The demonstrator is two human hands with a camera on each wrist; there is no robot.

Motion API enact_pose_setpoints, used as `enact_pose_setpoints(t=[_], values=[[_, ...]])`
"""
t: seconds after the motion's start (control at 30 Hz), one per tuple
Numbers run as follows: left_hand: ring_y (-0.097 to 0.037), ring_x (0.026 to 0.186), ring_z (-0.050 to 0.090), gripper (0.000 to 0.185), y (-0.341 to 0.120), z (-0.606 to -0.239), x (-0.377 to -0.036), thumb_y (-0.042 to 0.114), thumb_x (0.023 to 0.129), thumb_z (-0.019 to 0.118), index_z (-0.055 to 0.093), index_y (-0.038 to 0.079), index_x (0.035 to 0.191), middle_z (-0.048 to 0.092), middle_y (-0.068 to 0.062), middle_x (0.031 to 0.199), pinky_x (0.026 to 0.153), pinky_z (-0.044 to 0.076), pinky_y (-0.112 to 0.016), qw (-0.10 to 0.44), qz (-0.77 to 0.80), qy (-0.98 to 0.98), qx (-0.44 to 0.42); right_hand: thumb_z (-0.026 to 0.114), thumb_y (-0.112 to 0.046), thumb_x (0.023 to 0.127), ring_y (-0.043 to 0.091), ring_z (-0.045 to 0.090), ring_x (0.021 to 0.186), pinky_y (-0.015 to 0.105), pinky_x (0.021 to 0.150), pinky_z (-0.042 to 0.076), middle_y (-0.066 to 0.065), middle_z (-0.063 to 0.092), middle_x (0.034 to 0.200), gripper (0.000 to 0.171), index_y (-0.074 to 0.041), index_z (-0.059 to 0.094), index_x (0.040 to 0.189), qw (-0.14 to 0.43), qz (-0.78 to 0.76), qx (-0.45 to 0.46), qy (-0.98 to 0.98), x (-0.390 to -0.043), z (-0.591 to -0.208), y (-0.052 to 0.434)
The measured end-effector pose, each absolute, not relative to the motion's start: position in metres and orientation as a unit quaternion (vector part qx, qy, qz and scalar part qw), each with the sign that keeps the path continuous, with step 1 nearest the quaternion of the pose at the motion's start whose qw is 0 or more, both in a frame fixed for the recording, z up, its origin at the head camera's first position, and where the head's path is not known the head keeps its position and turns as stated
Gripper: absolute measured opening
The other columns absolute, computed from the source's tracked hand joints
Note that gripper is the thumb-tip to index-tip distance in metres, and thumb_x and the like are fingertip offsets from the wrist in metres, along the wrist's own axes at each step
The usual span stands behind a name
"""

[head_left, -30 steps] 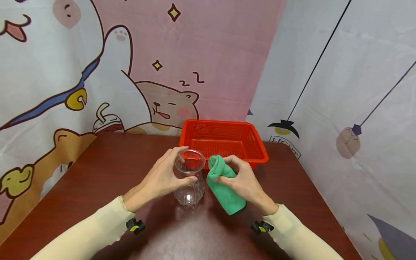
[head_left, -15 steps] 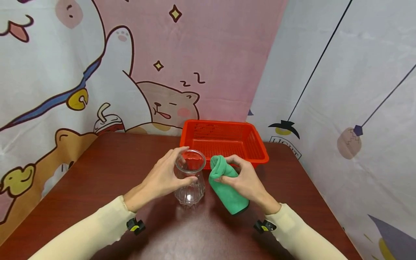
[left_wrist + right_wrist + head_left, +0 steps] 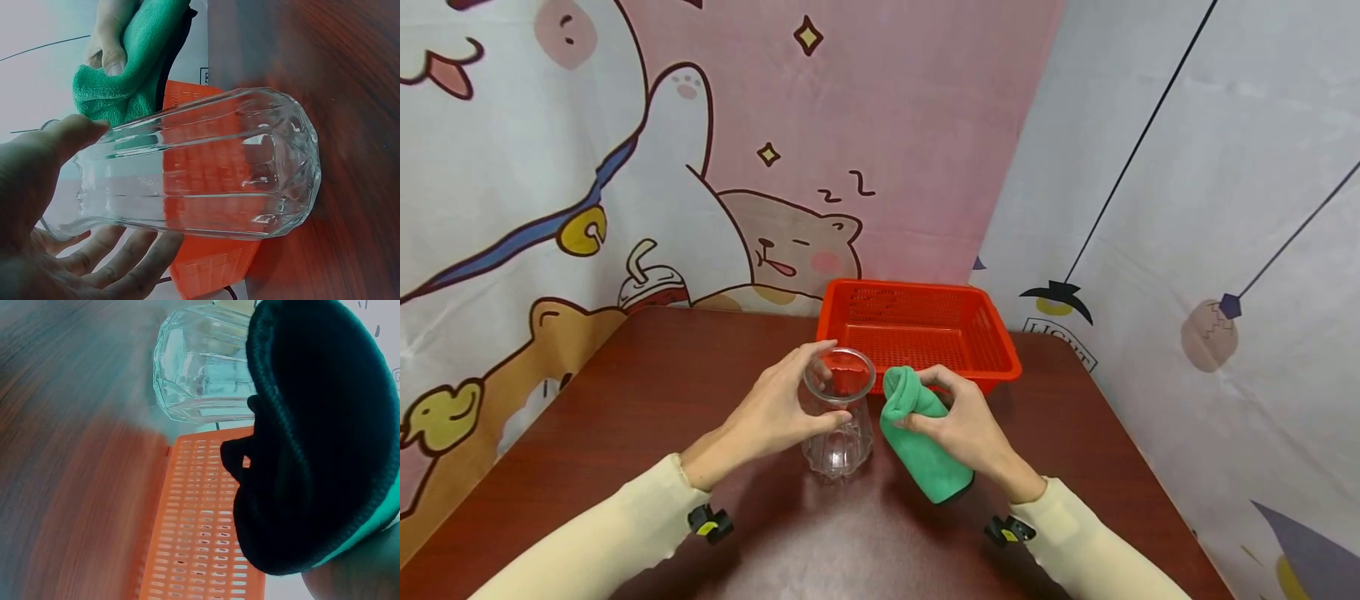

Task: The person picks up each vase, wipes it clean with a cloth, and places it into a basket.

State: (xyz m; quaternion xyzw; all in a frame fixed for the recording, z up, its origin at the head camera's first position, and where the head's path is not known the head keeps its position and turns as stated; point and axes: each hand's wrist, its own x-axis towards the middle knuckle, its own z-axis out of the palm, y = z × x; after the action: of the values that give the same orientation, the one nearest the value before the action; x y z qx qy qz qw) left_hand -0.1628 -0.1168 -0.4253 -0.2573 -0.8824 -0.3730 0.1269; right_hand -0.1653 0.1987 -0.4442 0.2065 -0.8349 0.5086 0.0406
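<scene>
A clear glass vase (image 3: 837, 450) with a flared round rim and ribbed sides stands upright in the head view. My left hand (image 3: 778, 400) grips it near the neck, thumb on the near side and fingers round the far side; the left wrist view shows the thumb on the glass (image 3: 206, 169). Just right of the vase, my right hand (image 3: 966, 425) pinches a rolled green towel (image 3: 925, 454) between thumb and fingers. The towel's top is folded over and its lower end tilts toward me. From the right wrist, the towel's dark, hollow lower end (image 3: 300, 456) hides most of the hand.
A red-orange perforated plastic basket (image 3: 917, 342) sits at the back of the dark brown wooden table (image 3: 700, 367), behind both hands. Cartoon-printed cloth (image 3: 925, 125) hangs behind the table and along its sides.
The towel and right hand have shifted slightly right, then back left and a little down. The left hand keeps its grip on the vase, and the vase has barely moved.
</scene>
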Motion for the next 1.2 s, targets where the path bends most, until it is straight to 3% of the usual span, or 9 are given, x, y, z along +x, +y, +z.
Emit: enact_pose_setpoints(t=[0.37,0.53,0.97,1.2], values=[[-0.015,0.11,0.079,0.096,-0.124,-0.424,-0.165,0.02,0.091,0.102,0.049,0.017,0.171,0.084,-0.007,0.13,0.098,0.068,-0.05,0.095,-0.399,-0.869,-0.278,0.099,-0.019,0.093,0.02,0.083,0.094,0.033,0.081,0.068,-0.001,0.083,0.13,0.044,-0.026,0.078,0.131,0.036,0.51,0.208,-0.834,-0.162,-0.443,0.198],[-0.013,0.112,0.081,0.096,-0.128,-0.422,-0.168,0.019,0.093,0.099,0.048,0.021,0.174,0.084,-0.006,0.137,0.096,0.066,-0.041,0.07,-0.394,-0.867,-0.299,0.1,-0.018,0.093,0.02,0.083,0.093,0.033,0.08,0.068,-0.001,0.083,0.13,0.045,-0.026,0.079,0.131,0.039,0.511,0.207,-0.833,-0.162,-0.443,0.198],[-0.036,0.133,0.079,0.099,-0.137,-0.418,-0.183,0.016,0.099,0.095,0.039,0.023,0.18,0.078,-0.01,0.151,0.099,0.072,-0.044,-0.01,-0.421,-0.831,-0.364,0.102,-0.02,0.091,0.018,0.083,0.096,0.032,0.082,0.068,-0.001,0.084,0.13,0.046,-0.026,0.079,0.131,0.041,0.513,0.212,-0.831,-0.163,-0.447,0.198],[-0.036,0.139,0.075,0.099,-0.139,-0.415,-0.189,0.013,0.102,0.09,0.033,0.025,0.183,0.073,-0.01,0.157,0.104,0.071,-0.046,-0.047,-0.409,-0.822,-0.392,0.101,-0.019,0.092,0.019,0.083,0.097,0.033,0.084,0.068,-0.001,0.083,0.129,0.046,-0.026,0.078,0.132,0.04,0.511,0.214,-0.832,-0.163,-0.448,0.198]])
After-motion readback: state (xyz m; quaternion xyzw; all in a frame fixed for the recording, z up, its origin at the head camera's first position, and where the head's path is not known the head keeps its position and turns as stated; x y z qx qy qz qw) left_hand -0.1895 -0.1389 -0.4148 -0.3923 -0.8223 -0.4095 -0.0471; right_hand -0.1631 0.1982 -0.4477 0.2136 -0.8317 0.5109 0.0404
